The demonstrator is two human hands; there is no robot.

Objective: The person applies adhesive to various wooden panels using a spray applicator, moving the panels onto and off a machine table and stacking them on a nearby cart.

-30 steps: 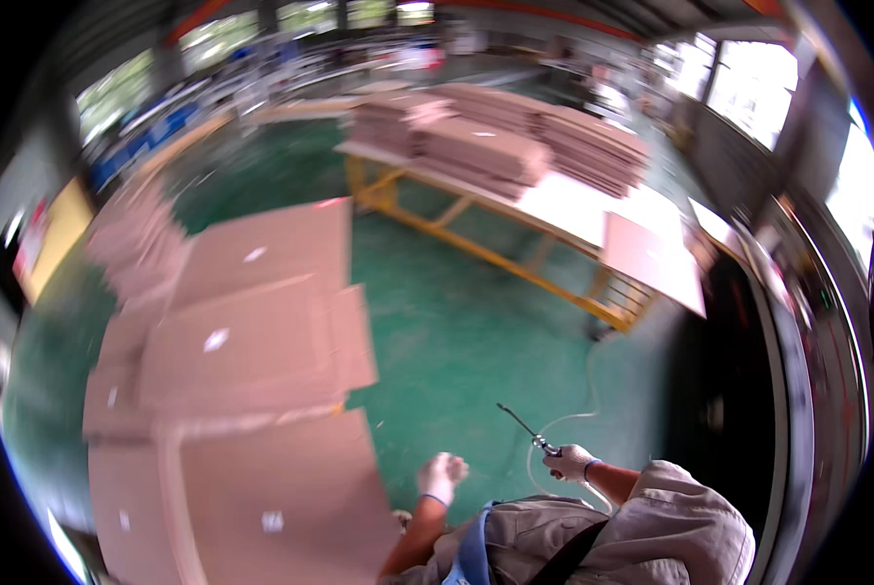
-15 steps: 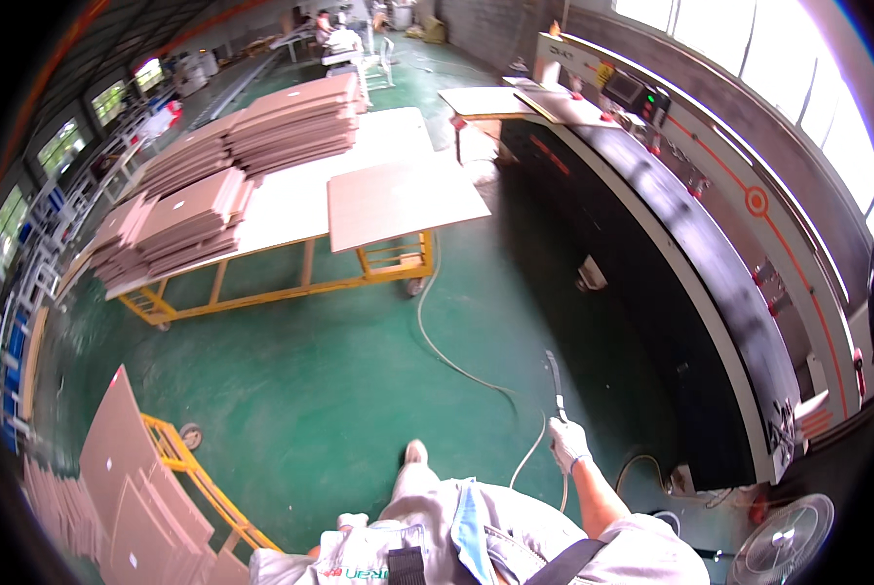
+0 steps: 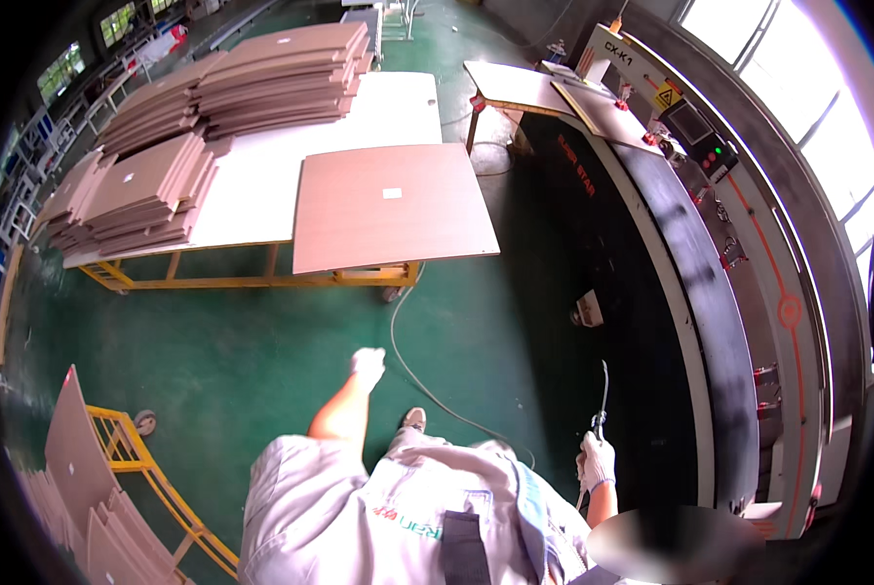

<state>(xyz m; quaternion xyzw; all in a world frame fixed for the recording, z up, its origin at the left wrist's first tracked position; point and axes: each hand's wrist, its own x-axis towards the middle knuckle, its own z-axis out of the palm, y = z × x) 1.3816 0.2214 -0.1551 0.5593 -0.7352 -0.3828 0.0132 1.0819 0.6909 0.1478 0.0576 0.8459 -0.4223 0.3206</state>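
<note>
In a white glove, my right hand (image 3: 596, 462) is wrapped round an air blow gun (image 3: 601, 421), whose thin curved nozzle points forward and up beside the long black machine. My left hand (image 3: 368, 364), also gloved, is held out over the green floor. It looks closed and compact with nothing visible in it, though glare washes out its fingers. Beyond it lies a single brown panel (image 3: 395, 214) with a small white label, overhanging the near edge of a white-topped table (image 3: 261, 200). The hand does not touch the panel.
Stacks of brown panels (image 3: 281, 83) cover the table's left and back. A yellow wheeled cart (image 3: 159, 478) with more panels stands at lower left. The long black machine (image 3: 602, 244) runs along the right. A pale hose (image 3: 427, 385) snakes over the floor by my foot.
My left hand has come into view, reaching forward. The view has shifted closer to the table and machine. My right hand still holds the air blow gun, now farther right in the picture.
</note>
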